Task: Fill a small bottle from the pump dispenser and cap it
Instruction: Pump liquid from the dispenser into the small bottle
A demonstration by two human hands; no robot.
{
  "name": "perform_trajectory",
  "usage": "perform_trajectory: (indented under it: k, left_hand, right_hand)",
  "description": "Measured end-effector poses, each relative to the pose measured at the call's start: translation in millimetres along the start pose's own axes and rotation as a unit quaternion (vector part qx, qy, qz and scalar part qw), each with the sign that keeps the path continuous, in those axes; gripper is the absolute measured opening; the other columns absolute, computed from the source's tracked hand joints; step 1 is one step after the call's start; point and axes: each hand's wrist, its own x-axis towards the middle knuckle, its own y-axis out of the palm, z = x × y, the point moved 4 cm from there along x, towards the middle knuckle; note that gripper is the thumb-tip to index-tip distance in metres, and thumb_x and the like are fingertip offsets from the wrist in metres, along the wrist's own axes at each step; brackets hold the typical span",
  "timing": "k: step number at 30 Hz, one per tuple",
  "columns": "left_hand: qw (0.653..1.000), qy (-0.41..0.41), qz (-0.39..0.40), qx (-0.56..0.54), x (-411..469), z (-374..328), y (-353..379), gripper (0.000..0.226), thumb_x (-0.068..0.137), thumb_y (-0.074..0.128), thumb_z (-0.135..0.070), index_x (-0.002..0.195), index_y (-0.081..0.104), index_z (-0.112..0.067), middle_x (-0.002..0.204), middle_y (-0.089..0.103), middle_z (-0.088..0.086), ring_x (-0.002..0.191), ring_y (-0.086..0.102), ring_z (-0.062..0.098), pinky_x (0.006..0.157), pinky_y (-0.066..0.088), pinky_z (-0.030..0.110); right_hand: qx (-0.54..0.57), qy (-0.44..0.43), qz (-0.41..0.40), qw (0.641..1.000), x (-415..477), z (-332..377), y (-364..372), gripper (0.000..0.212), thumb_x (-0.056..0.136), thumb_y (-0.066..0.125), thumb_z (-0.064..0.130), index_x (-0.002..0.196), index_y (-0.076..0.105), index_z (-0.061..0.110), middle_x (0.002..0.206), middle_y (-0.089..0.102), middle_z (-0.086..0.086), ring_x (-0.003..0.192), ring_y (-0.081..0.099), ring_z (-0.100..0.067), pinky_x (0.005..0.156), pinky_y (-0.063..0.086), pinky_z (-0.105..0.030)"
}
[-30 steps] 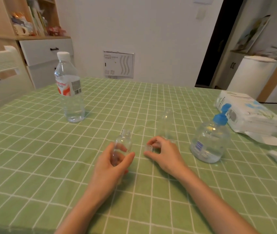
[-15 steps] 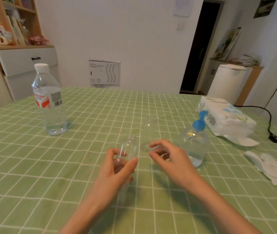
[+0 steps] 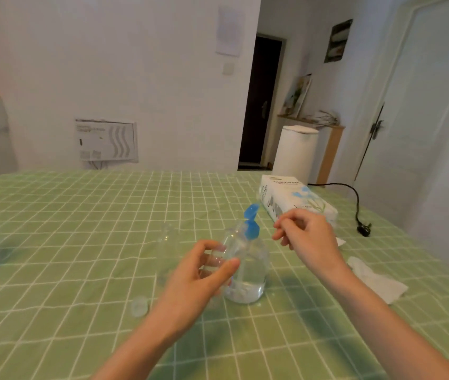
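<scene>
Two arms show at the lower edge, and both are bare along all that is visible. The left forearm (image 3: 141,344) and the right forearm (image 3: 376,319) are slim and uncovered right to the border of the view. The left hand (image 3: 198,272) and the right hand (image 3: 308,237) are bare too, with slender fingers and short nails (one nail shows plainly at a left fingertip). Blur softens the knuckles and wrists.

The bench cloth (image 3: 80,242) is seen as matt, green-checked woven fabric. The small bottle (image 3: 217,260), cap (image 3: 139,305) and pump dispenser (image 3: 250,270) are shown in clear glossy plastic, the pump head (image 3: 251,227) in smooth blue plastic. The tissue pack (image 3: 297,200) is wrapped in shiny film.
</scene>
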Motion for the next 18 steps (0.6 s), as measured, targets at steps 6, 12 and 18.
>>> perform_trajectory:
  k: [6, 12, 18]
  left_hand:
    - [1.000, 0.002, 0.002, -0.019, 7.6, 3.1, 6.5, 0.044, 0.056, 0.070, -0.049, 0.093, 0.063, -0.028, 0.086, 0.070, 0.001, 0.074, 0.070, 0.019, 0.061, 0.053, 0.023]
    - [0.999, -0.001, 0.001, -0.043, 13.9, 8.7, 2.9, 0.033, 0.055, 0.071, -0.050, 0.085, 0.066, -0.036, 0.070, 0.067, -0.014, 0.064, 0.069, 0.013, 0.051, 0.046, 0.016]
    - [0.998, 0.003, -0.005, -0.055, 20.7, 5.5, 7.2, 0.039, 0.055, 0.071, -0.043, 0.090, 0.065, -0.026, 0.068, 0.065, -0.006, 0.060, 0.067, 0.013, 0.051, 0.049, 0.020]
  right_hand:
    - [0.057, 0.053, 0.056, 0.995, 52.5, 21.6, 22.1, 0.017, 0.088, 0.050, 0.011, 0.077, 0.063, 0.014, 0.060, 0.065, 0.003, 0.056, 0.056, -0.010, 0.053, 0.045, -0.021]
    - [0.019, 0.074, 0.154, 0.985, 66.9, 36.6, 51.2, 0.020, 0.092, 0.045, 0.020, 0.080, 0.061, 0.015, 0.063, 0.067, 0.000, 0.058, 0.058, -0.010, 0.059, 0.046, -0.024]
    - [-0.045, 0.103, 0.207, 0.972, 72.2, 39.1, 64.3, 0.034, 0.095, 0.037, 0.032, 0.080, 0.061, 0.012, 0.064, 0.068, -0.003, 0.061, 0.058, -0.014, 0.070, 0.049, -0.030]
